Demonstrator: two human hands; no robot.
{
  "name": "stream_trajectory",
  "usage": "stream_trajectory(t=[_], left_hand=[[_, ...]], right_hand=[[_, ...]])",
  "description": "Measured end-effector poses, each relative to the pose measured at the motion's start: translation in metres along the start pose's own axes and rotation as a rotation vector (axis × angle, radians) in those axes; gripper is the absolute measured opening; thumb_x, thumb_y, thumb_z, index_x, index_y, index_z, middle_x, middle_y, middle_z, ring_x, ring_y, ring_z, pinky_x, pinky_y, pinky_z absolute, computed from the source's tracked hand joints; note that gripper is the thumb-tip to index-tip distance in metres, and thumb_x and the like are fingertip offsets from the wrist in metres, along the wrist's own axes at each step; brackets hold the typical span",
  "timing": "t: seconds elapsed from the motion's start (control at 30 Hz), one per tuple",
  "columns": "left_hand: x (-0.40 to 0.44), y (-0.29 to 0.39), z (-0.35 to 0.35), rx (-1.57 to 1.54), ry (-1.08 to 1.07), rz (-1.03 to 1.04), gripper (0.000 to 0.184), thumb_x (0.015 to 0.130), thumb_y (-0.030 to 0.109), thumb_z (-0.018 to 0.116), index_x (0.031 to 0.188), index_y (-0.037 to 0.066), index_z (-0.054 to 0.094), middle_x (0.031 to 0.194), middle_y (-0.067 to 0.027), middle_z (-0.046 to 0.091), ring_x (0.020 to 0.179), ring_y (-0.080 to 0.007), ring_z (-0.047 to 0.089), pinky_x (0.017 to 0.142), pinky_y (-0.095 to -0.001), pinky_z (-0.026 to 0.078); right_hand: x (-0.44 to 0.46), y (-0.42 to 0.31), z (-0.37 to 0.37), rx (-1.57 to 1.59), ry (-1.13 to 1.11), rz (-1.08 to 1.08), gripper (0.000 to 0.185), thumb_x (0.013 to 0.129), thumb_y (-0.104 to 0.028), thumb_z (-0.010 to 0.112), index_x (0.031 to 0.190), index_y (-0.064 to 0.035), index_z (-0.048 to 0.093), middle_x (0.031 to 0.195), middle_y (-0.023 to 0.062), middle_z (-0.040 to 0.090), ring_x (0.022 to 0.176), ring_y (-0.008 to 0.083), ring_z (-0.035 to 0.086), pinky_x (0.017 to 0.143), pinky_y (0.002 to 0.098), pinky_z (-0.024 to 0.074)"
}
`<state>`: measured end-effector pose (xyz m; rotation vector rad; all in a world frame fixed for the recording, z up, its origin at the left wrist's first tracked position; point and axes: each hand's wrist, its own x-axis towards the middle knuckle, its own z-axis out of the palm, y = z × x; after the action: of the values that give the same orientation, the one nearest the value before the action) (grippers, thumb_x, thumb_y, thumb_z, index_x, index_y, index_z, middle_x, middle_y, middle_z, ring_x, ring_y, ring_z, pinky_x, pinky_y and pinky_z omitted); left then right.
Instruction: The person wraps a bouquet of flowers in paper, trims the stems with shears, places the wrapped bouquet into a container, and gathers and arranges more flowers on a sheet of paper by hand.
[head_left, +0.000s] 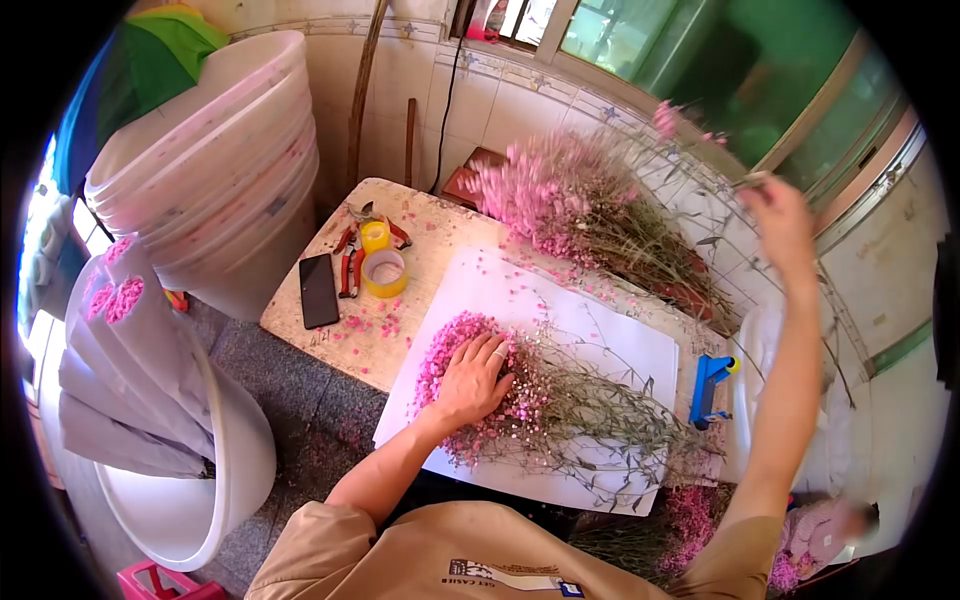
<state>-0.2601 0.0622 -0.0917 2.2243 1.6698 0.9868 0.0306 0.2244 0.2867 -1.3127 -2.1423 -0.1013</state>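
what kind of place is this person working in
Probably a small flower-packing workroom: pink flowers lie on white paper, yellow tape and red-handled pruners share the table, and wrapped bunches stand in a white tub.

We identified the work support as a pale, worn surface (440,218) with rounded corners and dark marks. At its left end we located a phone (320,292), dark screen up. Just beside it lay red-handled cutters (350,272); their overlap prevented us from counting them. Next to these we recorded a small yellow roll (375,243) and a wider tape roll (385,291). Loose pink petals (360,324) were scattered nearby. We noted white paper (470,285) covering the middle, with a pink flower bunch (530,392) flat upon it, stems pointing right. At the right end we observed a blue tool (708,388) with a yellow tip.
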Motion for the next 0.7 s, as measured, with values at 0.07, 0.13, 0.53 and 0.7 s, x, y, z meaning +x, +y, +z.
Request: stream_trajectory(t=[0.07,0.13,0.53,0.7], left_hand=[[0.003,-0.001,-0.005,-0.037,-0.013,-0.01,0.067,0.093,0.033,0.067,0.147,0.0,0.045,0.15,-0.0181,0.051,0.144,-0.035,0.042,0.121,-0.0505,0.03],[0.008,0.0,-0.013,-0.076,-0.023,-0.019,0.071,0.092,0.035,0.067,0.149,0.001,0.043,0.151,-0.0189,0.05,0.145,-0.0356,0.041,0.121,-0.0511,0.029],[0.069,0.096,-0.06,-0.873,-0.225,0.172,0.095,0.087,0.045,0.081,0.156,0.0,0.033,0.155,-0.0273,0.042,0.146,-0.039,0.04,0.12,-0.0465,0.032],[0.047,0.121,-0.012,-0.597,-0.174,0.333,0.079,0.091,0.027,0.075,0.155,0.003,0.035,0.146,-0.0299,0.05,0.138,-0.0439,0.047,0.114,-0.0493,0.04]], right_hand=[[-0.008,-0.03,-0.063,0.068,0.093,0.115,0.022,0.098,-0.022,0.066,0.103,-0.001,0.071,0.066,-0.0024,0.056,0.062,0.0087,0.052,0.058,0.0276,0.0423],[-0.028,-0.029,-0.112,0.079,0.098,0.246,0.022,0.1,-0.024,0.064,0.099,-0.0032,0.071,0.063,-0.0053,0.053,0.055,0.0035,0.047,0.049,0.0245,0.0352],[-0.318,0.043,-0.078,1.082,-0.116,0.86,0.026,0.095,-0.026,0.071,0.085,-0.0059,0.059,0.057,0.0051,0.05,0.039,0.0143,0.041,0.034,0.0275,0.0255],[-0.391,0.09,-0.079,1.223,0.075,0.85,0.024,0.099,-0.029,0.067,0.09,-0.0107,0.055,0.057,0.0041,0.045,0.039,0.0147,0.039,0.033,0.0284,0.025]])
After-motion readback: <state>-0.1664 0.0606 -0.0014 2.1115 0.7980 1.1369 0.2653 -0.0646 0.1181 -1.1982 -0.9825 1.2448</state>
